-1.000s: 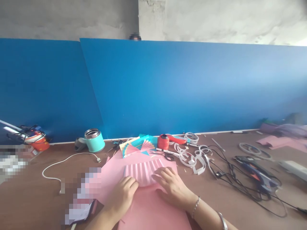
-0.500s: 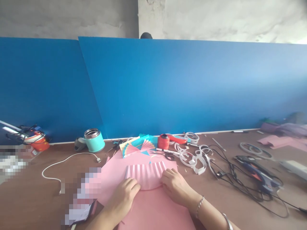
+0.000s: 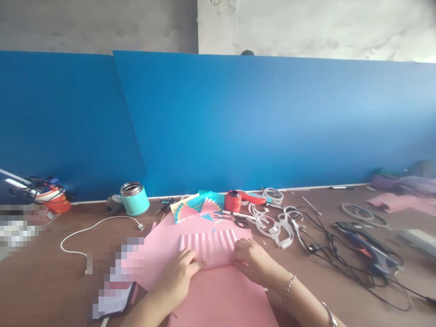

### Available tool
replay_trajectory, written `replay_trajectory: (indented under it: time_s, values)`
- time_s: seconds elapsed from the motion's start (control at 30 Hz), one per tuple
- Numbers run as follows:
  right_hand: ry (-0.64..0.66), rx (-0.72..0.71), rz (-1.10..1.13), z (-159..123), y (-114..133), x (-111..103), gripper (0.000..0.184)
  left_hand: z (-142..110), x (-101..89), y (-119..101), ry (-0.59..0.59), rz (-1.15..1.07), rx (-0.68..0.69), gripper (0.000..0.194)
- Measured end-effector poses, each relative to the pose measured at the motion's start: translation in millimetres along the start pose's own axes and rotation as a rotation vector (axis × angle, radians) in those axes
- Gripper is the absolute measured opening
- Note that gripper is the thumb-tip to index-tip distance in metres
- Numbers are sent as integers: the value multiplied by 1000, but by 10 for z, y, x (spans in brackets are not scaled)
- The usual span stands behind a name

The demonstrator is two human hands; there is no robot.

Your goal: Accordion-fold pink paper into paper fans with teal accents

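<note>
A pink pleated sheet of paper (image 3: 209, 247), with light and dark stripes from its folds, lies in front of me on larger pink paper (image 3: 228, 295). My left hand (image 3: 182, 270) grips its near left edge, thumb pointing inward and fingers curled on top. At the near right edge, my right hand (image 3: 250, 259) pinches the same paper with its fingers bent. Just beyond it is a finished-looking pink and blue paper fan shape (image 3: 200, 209) on blue and yellow paper.
A red hair dryer (image 3: 233, 200), scissors (image 3: 241, 223) and curled white strips (image 3: 282, 231) lie beyond my right hand. Further right are a glue gun (image 3: 369, 250) and black cables (image 3: 332, 245). To the left stand a turquoise cup (image 3: 136, 202), a white cable (image 3: 76, 250) and a phone (image 3: 117, 299).
My left thumb has slid inward along the paper's near edge. My right hand has shifted slightly to the right. The dark shape above the blue partition has moved right.
</note>
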State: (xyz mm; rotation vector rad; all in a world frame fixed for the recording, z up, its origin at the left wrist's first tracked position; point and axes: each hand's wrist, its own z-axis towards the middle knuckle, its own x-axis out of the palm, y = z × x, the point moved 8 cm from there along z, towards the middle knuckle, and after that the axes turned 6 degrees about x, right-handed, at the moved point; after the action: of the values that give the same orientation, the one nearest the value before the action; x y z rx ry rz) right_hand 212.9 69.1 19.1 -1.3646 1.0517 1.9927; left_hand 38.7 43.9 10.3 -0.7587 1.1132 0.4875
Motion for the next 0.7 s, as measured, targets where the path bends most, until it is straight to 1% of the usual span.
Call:
replay_trajectory:
  time_s: [0.1,0.2,0.33,0.43,0.5,0.57,0.63,0.7]
  values:
    - [-16,30,69,7,-54,-51,25,-8,-76,95,-37,-83,-75,38]
    - [-16,76,83,11,-102,-95,25,-29,-125,161,-55,-16,-100,28]
    - [30,80,115,-23,-126,-130,25,-64,-172,147,-48,94,-48,27]
    - [87,105,109,-49,-163,-131,25,-91,-191,112,6,114,-40,31]
    - [126,135,131,-48,-194,-122,24,-107,-195,105,49,114,-61,34]
    - [148,186,201,-35,-245,-110,20,-122,-197,136,82,108,-108,33]
    - [152,260,284,-21,-325,-91,14,-134,-201,198,99,78,-165,30]
    - [151,315,352,-13,-399,-58,11,-136,-211,252,98,28,-193,26]
